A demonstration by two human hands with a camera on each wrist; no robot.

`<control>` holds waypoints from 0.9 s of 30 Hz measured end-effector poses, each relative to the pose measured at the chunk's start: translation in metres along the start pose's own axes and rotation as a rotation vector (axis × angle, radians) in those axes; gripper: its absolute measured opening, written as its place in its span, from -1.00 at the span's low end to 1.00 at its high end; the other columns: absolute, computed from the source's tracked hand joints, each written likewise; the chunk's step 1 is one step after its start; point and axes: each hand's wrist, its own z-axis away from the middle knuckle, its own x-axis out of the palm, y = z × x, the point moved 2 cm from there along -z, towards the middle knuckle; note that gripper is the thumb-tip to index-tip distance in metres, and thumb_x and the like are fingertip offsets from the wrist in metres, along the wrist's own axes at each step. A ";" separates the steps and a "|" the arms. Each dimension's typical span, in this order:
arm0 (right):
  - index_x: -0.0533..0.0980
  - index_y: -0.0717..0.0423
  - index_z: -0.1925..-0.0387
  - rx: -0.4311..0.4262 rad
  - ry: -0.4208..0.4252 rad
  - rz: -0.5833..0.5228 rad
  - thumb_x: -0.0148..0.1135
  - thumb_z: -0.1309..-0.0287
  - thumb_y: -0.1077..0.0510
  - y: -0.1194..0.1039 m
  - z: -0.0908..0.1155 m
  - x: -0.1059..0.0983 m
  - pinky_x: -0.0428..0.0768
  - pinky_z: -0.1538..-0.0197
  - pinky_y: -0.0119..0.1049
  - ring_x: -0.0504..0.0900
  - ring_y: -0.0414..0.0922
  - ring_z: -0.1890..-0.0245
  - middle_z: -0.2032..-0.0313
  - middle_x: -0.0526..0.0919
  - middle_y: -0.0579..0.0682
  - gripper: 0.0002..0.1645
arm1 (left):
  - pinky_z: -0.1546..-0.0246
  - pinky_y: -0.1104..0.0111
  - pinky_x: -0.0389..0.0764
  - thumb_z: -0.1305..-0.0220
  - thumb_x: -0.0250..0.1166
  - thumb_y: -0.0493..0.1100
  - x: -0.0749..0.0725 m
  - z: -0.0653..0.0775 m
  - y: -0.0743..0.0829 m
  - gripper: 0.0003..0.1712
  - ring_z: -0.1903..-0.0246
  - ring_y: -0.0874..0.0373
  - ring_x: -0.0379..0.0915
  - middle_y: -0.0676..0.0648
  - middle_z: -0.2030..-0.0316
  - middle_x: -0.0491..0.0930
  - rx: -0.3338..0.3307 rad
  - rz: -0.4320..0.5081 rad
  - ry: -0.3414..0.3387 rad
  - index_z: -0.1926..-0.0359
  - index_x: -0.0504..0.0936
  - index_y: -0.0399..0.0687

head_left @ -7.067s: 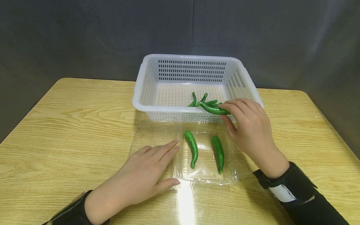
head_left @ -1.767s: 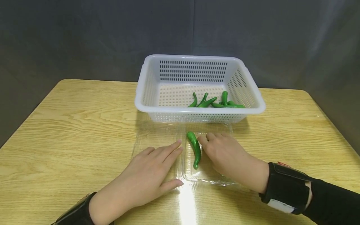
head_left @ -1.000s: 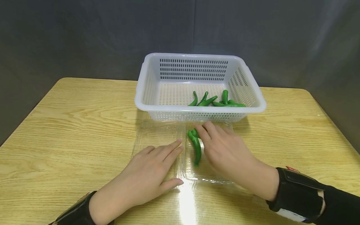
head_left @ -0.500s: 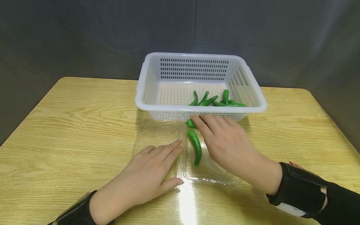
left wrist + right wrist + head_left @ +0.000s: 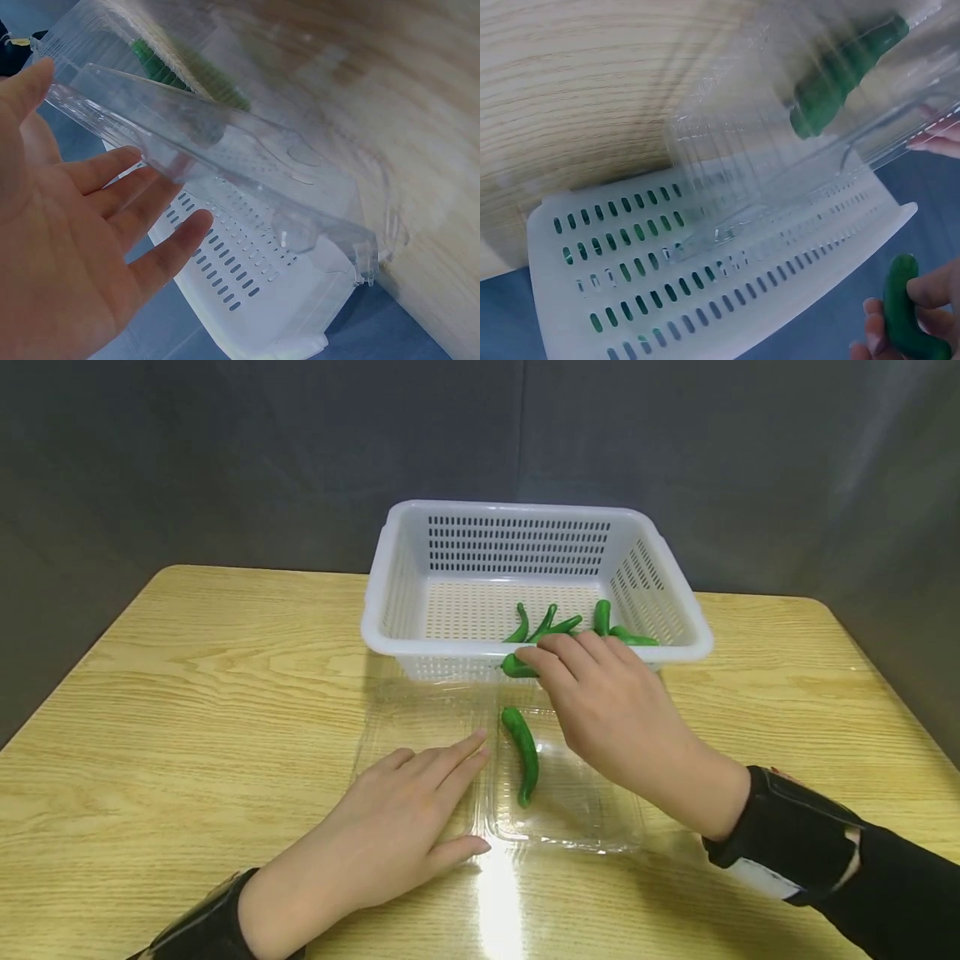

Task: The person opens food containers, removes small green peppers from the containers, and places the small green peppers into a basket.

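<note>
A clear hinged plastic box (image 5: 611, 839) lies opened out on the table, its lid on the left. My left hand (image 5: 393, 827), fingers extended, rests on the lid side by the hinge. One green chili pepper (image 5: 522, 756) lies lengthwise in the right half, near the hinge. Above the box's far edge, my right hand (image 5: 618, 718) pinches another green chili pepper (image 5: 516, 666) by the basket's front rim. The right wrist view shows this pepper (image 5: 900, 300) between thumb and fingers. Most of it is hidden by the hand in the head view.
Directly behind the box stands a white slotted basket (image 5: 442, 649) with several green peppers (image 5: 551, 631) at its front right; its front wall partly hides them. The wood-grain table (image 5: 187, 710) extends to both sides. A dark grey backdrop (image 5: 262, 460) rises behind.
Seven seconds ago two peppers lay in the box and my right hand held one at the basket. Lately my right hand has lifted a pepper from the box toward the basket rim. My left hand stays put.
</note>
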 end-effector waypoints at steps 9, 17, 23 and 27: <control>0.57 0.34 0.05 0.026 0.018 0.019 0.07 -0.18 0.50 0.011 -0.002 0.007 0.55 0.26 -0.07 0.60 0.13 0.28 0.19 0.64 0.18 -0.68 | -0.20 0.07 0.44 -0.32 0.15 0.36 0.000 0.000 0.000 -0.09 -0.26 0.02 0.37 -0.09 -0.44 0.25 -0.001 0.000 0.009 -0.43 0.32 -0.17; 0.57 0.34 0.05 0.076 0.001 0.022 0.13 -0.18 0.46 0.022 -0.002 0.014 0.55 0.18 -0.05 0.61 0.14 0.21 0.19 0.66 0.20 -0.71 | -0.21 0.07 0.44 -0.31 0.14 0.39 0.001 0.000 0.000 -0.08 -0.26 0.05 0.38 -0.08 -0.46 0.21 -0.001 -0.004 -0.010 -0.43 0.33 -0.15; 0.58 0.32 0.02 0.131 -0.013 0.010 0.24 -0.18 0.42 0.031 -0.003 0.018 0.56 0.09 -0.02 0.61 0.13 0.17 0.15 0.68 0.18 -0.70 | -0.21 0.08 0.44 -0.31 0.14 0.38 0.001 0.000 0.000 -0.09 -0.26 0.04 0.38 -0.08 -0.46 0.21 0.001 -0.011 -0.009 -0.43 0.33 -0.16; 0.60 0.27 0.02 0.161 -0.022 0.009 0.25 -0.20 0.40 0.037 -0.004 0.019 0.55 0.09 -0.03 0.61 0.10 0.15 0.14 0.69 0.14 -0.70 | -0.21 0.07 0.43 -0.31 0.13 0.38 0.000 0.000 0.000 -0.09 -0.27 0.04 0.37 -0.09 -0.46 0.21 0.003 -0.011 -0.007 -0.43 0.33 -0.17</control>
